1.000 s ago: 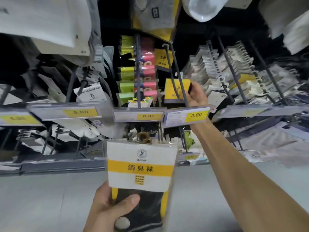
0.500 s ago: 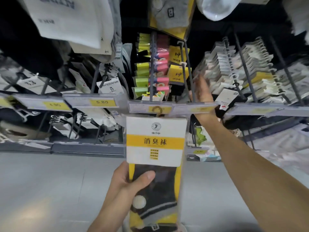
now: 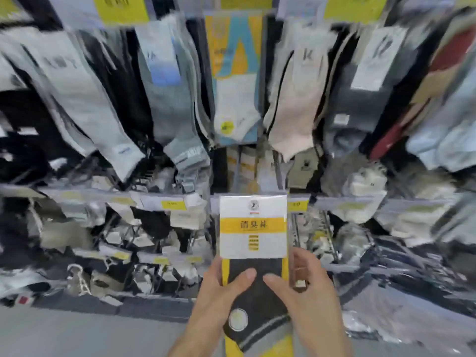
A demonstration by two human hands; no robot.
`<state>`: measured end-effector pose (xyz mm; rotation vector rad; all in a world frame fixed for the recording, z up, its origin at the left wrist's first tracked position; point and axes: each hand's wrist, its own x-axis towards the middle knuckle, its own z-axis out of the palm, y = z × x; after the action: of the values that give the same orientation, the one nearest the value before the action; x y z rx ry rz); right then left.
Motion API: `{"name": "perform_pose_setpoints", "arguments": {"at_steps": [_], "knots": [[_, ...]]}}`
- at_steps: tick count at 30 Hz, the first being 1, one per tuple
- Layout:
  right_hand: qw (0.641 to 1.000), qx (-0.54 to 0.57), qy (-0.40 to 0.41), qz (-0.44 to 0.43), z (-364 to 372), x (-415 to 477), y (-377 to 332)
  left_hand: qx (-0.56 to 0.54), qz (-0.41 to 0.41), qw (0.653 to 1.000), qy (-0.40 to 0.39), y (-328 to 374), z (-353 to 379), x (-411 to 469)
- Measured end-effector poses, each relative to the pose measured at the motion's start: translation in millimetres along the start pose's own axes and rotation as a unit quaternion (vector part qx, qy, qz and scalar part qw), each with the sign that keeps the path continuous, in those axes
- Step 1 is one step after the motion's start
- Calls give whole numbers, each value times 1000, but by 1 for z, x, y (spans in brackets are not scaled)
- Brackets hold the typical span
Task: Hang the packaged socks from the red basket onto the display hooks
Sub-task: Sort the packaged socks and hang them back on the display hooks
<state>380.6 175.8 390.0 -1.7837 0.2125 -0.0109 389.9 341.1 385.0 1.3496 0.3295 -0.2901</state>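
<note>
- The pack [image 3: 253, 228] stands upright between both hands, with its white-and-yellow card above them and the dark sock running down past the wrists.
- The left hand [image 3: 219, 292] pinches the pack's left edge, thumb across the front. The right hand [image 3: 311, 300] pinches the right edge the same way, fingers behind the clear wrap.
- The hook [image 3: 277, 171] lies above and beyond the hands, behind the card's top. Blur hides its tip and the hang hole.
- Best to keep the card square to the hook, lift until hole meets tip, then push away from the hands.
- So low a grip may let the card flop; moving the thumbs higher should steady it.
- The price rail [image 3: 170, 203], up-left of the left hand, could snag the card.
</note>
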Motion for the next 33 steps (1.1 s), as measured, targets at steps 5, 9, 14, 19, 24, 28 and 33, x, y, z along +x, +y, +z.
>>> {"name": "perform_pose_setpoints", "arguments": {"at_steps": [5, 9, 14, 19, 24, 28, 33], "knots": [[996, 70, 39, -25, -54, -4, -90, -43, 108, 986, -120, 95, 24, -51], [987, 136, 51, -70, -89, -22, -146, -172, 121, 976, -62, 139, 38, -70], [980, 121, 38, -154, -110, -41, -193, -48, 181, 980, -63, 199, 60, -107], [972, 117, 13, -204, -134, -60, -229, -121, 261, 956, -52, 248, 82, -143], [959, 134, 1, -251, -144, -77, -256, -119, 341, 926, -111, 273, 108, -171], [956, 122, -15, -267, -144, -83, -255, -49, 388, 914, -106, 267, 112, -176], [967, 103, -48, -229, -131, -91, -218, -25, 357, 930, -83, 224, 100, -172]]}}
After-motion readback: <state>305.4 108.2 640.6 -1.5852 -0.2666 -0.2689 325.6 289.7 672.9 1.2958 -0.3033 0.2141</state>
